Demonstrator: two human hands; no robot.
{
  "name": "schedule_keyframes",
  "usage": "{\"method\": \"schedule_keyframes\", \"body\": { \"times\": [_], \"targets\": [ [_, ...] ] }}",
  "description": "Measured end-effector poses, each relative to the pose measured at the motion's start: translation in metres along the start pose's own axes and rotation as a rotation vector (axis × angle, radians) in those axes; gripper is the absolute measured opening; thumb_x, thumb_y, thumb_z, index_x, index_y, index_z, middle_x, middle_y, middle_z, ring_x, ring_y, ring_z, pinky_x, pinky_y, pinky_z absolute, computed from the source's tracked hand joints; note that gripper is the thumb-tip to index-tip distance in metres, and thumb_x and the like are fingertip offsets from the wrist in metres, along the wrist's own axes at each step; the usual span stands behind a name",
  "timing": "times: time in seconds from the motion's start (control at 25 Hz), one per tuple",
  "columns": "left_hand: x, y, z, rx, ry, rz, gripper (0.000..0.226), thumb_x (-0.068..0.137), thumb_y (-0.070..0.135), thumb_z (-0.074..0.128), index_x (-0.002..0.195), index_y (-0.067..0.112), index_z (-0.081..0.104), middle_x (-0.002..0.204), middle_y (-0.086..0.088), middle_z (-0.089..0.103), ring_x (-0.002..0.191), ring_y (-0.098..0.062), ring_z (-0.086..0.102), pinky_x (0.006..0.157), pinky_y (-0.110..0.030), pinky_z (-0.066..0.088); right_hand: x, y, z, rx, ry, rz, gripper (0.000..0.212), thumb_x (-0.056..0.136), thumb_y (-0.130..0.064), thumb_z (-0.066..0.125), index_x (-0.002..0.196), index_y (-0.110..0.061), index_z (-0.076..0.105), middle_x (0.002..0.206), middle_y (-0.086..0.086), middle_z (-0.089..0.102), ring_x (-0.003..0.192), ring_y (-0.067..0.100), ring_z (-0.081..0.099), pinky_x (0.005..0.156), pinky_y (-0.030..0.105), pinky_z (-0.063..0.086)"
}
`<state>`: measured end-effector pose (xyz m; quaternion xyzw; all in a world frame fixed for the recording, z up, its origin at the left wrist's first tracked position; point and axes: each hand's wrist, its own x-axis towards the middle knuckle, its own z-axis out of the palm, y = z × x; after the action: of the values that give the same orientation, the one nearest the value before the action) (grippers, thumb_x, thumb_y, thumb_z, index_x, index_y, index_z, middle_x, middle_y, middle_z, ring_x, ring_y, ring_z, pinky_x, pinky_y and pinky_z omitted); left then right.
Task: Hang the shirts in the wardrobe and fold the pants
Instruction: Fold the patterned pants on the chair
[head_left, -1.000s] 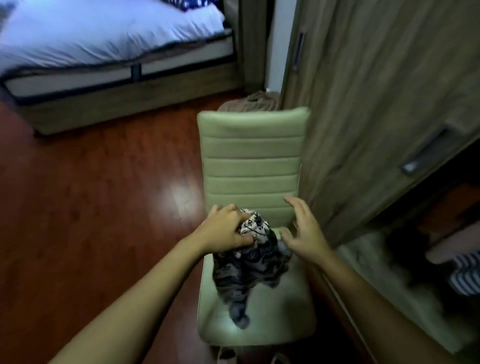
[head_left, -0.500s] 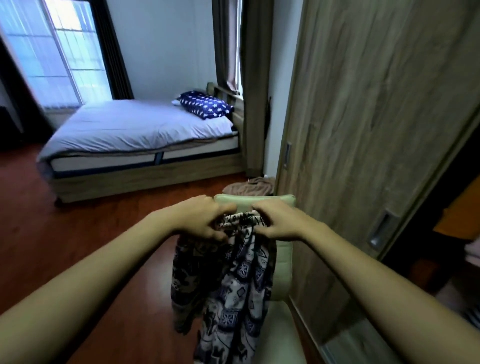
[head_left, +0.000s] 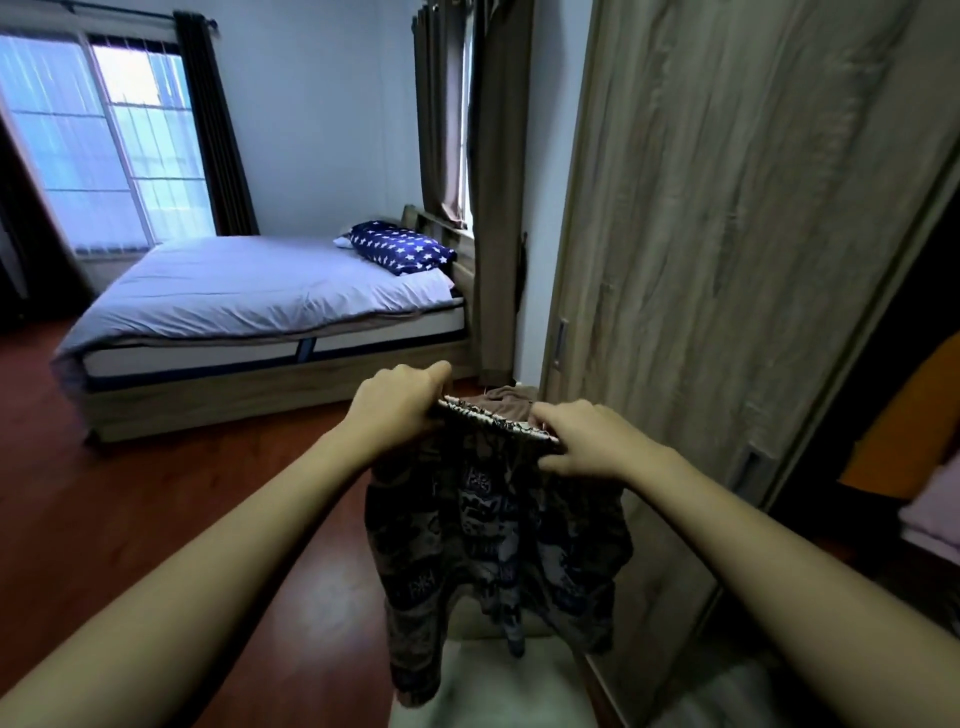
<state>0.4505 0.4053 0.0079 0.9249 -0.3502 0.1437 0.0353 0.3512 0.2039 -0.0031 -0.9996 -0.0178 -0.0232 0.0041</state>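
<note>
Gripped the pants (head_left: 493, 530) by the waistband with left hand (head_left: 397, 405) and right hand (head_left: 582, 441), lower centre of the frame above the chair (head_left: 493, 691); seemingly started the folding step, next likely needing the legs laid together.

Left hand (head_left: 396, 406), right hand (head_left: 583, 442) held forward, apart, both apparently pinching pants (head_left: 483, 530) waistband.

Bed (head_left: 249, 301) far left, wardrobe (head_left: 727, 260) right, pants (head_left: 488, 535) above chair (head_left: 498, 686).
</note>
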Motion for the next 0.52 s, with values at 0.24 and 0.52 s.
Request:
{"method": "schedule_keyframes", "body": {
  "times": [0.24,0.52],
  "targets": [
    [-0.001,0.013,0.028,-0.113,-0.238,0.170,0.025,0.087,0.020,0.051,0.106,0.019,0.035,0.091,-0.016,0.053,0.089,-0.042,0.058,0.065,-0.036,0.036,-0.021,0.022,0.019,0.245,0.004,0.083,0.050,0.080,-0.050,0.063,0.109,-0.020,0.034,0.072,-0.007,0.049,0.071,0.018,0.052,0.061,0.034,0.038],
    [0.008,0.002,0.023,0.084,-0.203,0.301,0.073,0.071,0.079,0.037,0.119,0.024,0.044,0.100,-0.012,0.066,0.096,-0.034,0.061,0.068,-0.034,0.043,-0.034,0.043,0.003,-0.151,0.014,-0.327,0.056,0.085,-0.021,0.055,0.128,-0.041,0.025,0.140,0.001,0.042,0.093,0.033,0.063,0.077,0.038,0.050]
  ]
}}
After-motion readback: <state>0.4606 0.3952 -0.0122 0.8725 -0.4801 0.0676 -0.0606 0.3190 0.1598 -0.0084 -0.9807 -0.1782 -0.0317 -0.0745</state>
